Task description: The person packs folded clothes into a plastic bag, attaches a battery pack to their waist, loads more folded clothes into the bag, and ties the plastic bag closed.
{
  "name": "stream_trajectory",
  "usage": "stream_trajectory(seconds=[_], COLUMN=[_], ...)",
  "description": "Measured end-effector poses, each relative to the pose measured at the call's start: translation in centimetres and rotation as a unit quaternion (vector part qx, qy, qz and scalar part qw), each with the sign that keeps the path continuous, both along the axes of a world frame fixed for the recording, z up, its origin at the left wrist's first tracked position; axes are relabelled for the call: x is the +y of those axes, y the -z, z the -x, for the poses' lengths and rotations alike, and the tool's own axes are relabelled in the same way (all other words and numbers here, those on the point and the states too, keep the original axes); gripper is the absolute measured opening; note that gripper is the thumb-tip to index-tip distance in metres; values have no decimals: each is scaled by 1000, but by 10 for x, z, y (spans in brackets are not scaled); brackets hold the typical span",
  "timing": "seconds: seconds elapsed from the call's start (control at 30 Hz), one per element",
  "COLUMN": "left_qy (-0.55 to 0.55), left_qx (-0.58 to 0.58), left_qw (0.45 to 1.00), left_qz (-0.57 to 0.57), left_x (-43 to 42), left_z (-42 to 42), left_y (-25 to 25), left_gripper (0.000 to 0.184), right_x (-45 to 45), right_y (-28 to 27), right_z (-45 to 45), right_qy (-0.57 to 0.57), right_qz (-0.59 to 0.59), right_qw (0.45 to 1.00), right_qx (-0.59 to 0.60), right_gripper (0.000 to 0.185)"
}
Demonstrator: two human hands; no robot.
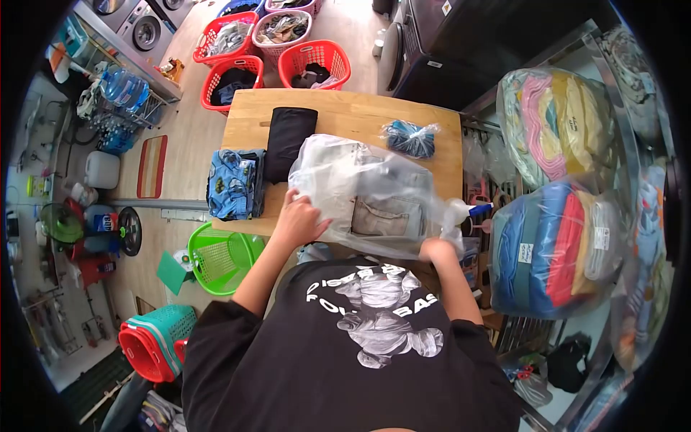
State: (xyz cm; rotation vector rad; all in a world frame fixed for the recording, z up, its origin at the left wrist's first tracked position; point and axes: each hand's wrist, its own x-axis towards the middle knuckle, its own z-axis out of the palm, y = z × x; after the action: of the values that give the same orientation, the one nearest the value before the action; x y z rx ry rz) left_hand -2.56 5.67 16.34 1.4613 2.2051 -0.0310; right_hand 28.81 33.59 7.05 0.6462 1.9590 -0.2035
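A clear plastic bag (327,169) with folded grey and beige clothes (385,216) inside lies on the wooden table (345,104). My left hand (301,218) rests on the bag's lower left corner, its fingers bent and partly spread on the plastic. At the bag's right end my right hand (437,249) is closed round the gathered plastic near the table's front edge. Left of the bag are a folded black cloth (291,140) and a stack of folded blue patterned clothes (236,183). A small tied bag of dark blue items (410,138) sits behind it.
Red baskets (314,63) of laundry stand beyond the table. A green basket (224,259) is at the front left. Large bags of folded bedding (551,248) fill the rack on the right. A blue-and-white object (479,209) projects at the table's right edge.
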Motion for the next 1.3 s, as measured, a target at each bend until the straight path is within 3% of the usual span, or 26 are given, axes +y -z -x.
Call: stream_trajectory(seconds=[0.03,0.13,0.23,0.27,0.37,0.4,0.47,0.57,0.6,0.63,0.7,0.77,0.8,0.93,1.03,1.07,1.17,1.2,1.3], left_qy=[-39,-92,-109,-153,-137,-129,-143,-214,-286,-353,-343,-277,-267,-285,-195,-158,-121,-147,-182], left_qx=[-7,55,164,153,114,90,15,-97,-155,-213,-112,26,27,144,181,133,-111,-157,-227], left_qw=[998,944,944,941,953,956,981,971,944,909,920,936,936,890,914,902,883,859,863], left_qz=[-42,-312,-265,-260,-244,-248,-131,-49,-55,-60,-152,-214,-229,-325,-307,-379,-439,-464,-413], left_x=[-21,-72,-100,-103,-97,-88,-69,-46,-35,-27,-12,8,16,50,71,77,87,87,80], left_z=[-3,-21,-32,-30,-7,7,32,70,83,90,82,60,52,41,70,83,129,136,159], left_y=[16,103,127,129,138,141,124,98,92,84,57,46,55,79,98,98,133,133,135], left_gripper=[58,57,64,68,60,55,49,31,28,26,43,55,77,76,69,66,64,56,40], right_x=[1,-12,-14,-14,-28,-31,-34,-33,-39,-38,-34,-28,-25,-8,17,32,76,93,108], right_y=[32,81,99,87,93,80,39,-24,-47,-49,-53,-31,-28,-25,-11,-7,18,23,52], right_z=[-14,-42,-69,-71,-84,-79,-71,-42,-24,-9,16,35,47,84,108,114,123,123,127], right_qy=[-22,14,37,-22,-76,-82,-98,60,189,215,273,206,168,206,237,255,319,374,412], right_qz=[26,1,40,26,-18,12,71,199,218,195,145,30,-27,-157,-198,-200,-211,-124,17], right_qw=[999,977,923,910,854,865,883,876,843,836,816,786,764,805,774,780,771,796,723], right_qx=[-5,212,381,413,515,496,452,436,454,466,489,582,623,535,553,536,509,460,555], right_gripper=[37,38,43,36,22,19,16,27,31,32,35,40,43,62,60,61,61,59,56])
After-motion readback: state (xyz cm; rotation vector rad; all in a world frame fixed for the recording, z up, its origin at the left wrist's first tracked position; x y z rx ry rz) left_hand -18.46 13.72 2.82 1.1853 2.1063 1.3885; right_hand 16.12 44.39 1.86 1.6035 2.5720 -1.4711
